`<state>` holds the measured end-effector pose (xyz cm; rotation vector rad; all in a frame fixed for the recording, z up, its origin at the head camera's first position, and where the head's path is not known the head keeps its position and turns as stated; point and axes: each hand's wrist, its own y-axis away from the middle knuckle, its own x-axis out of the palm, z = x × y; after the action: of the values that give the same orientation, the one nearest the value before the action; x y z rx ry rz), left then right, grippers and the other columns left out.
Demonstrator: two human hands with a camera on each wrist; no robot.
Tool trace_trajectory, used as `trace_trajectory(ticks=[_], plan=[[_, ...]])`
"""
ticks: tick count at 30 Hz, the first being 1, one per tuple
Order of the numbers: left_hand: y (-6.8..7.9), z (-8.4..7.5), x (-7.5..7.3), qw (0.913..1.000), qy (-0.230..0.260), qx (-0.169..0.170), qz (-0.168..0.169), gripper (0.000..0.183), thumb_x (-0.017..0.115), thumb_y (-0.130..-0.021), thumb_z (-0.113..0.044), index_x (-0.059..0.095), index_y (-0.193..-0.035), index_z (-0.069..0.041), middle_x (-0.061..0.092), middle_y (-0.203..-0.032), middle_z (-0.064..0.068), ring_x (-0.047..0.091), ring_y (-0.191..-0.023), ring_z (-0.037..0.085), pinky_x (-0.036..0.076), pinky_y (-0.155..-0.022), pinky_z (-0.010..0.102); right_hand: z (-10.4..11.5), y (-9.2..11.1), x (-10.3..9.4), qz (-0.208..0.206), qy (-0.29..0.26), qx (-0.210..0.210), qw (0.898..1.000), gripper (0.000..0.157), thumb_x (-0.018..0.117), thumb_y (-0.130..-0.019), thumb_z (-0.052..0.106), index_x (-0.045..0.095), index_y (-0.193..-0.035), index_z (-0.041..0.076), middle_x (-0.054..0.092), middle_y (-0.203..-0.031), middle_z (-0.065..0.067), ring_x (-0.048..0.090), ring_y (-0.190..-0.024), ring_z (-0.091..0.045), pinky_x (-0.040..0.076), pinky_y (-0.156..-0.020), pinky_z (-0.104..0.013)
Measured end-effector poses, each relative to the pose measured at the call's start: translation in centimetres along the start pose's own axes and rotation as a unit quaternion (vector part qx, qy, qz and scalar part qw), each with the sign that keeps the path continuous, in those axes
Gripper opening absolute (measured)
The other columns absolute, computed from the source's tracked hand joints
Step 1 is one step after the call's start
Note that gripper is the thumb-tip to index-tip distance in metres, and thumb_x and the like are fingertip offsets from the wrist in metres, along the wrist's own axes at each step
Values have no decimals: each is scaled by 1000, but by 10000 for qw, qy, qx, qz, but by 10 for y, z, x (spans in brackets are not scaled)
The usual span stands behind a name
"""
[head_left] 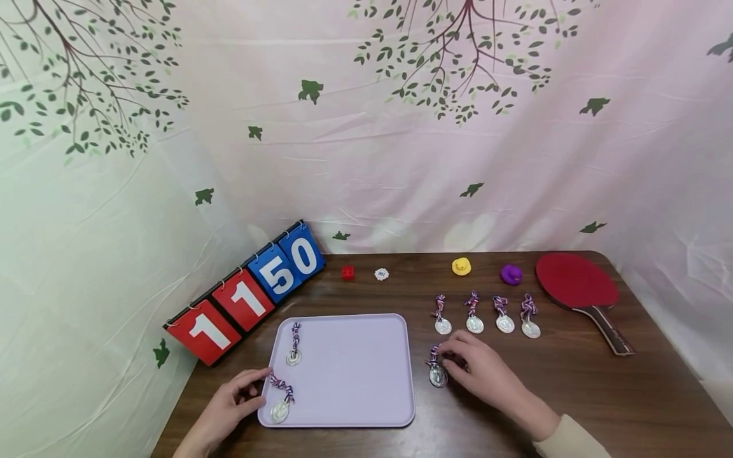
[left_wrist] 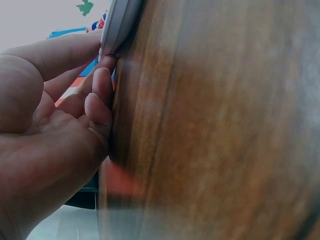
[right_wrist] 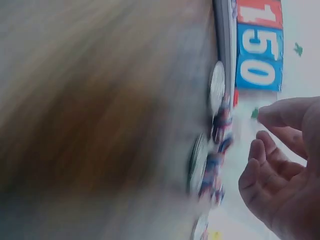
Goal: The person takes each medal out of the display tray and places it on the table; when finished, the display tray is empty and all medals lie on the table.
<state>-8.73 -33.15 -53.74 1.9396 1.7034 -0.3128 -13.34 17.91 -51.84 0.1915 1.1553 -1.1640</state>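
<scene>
A lilac tray lies on the table, bearing two silver medals with patterned ribbons, one medal toward the back and another medal at the front left corner. My left hand holds the tray's left rim; in the left wrist view its lower fingers curl beside the tray edge. Right of the tray lies a single medal, and my right hand hovers beside its ribbon. The right wrist view shows bent fingers with nothing between them, apart from the medals.
Several medals lie in a row behind my right hand. A red paddle, purple duck, yellow duck, white chip and red block stand along the back. A flip scoreboard stands at the left.
</scene>
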Motion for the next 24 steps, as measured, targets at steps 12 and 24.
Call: trace_trajectory(ticks=[12,24], plan=[[-2,-1,-1,9998,28,-220,11,48,74,-80,-9,63,-124,-24,54,-115,5,47,-93,22,39,-67,27,67,-63,52,894,-173,-619,9939,16,69,-85,17,69,-101,17,60,-95,7,58,-86,-6,48,-78,-26],[-1,-1,-2,9997,-108,-233,-3,47,75,-80,-13,64,-123,-27,54,-114,3,48,-94,22,40,-67,27,115,-126,106,1787,-55,-788,9807,21,68,-87,20,69,-109,19,62,-100,5,55,-88,-3,46,-81,-24]])
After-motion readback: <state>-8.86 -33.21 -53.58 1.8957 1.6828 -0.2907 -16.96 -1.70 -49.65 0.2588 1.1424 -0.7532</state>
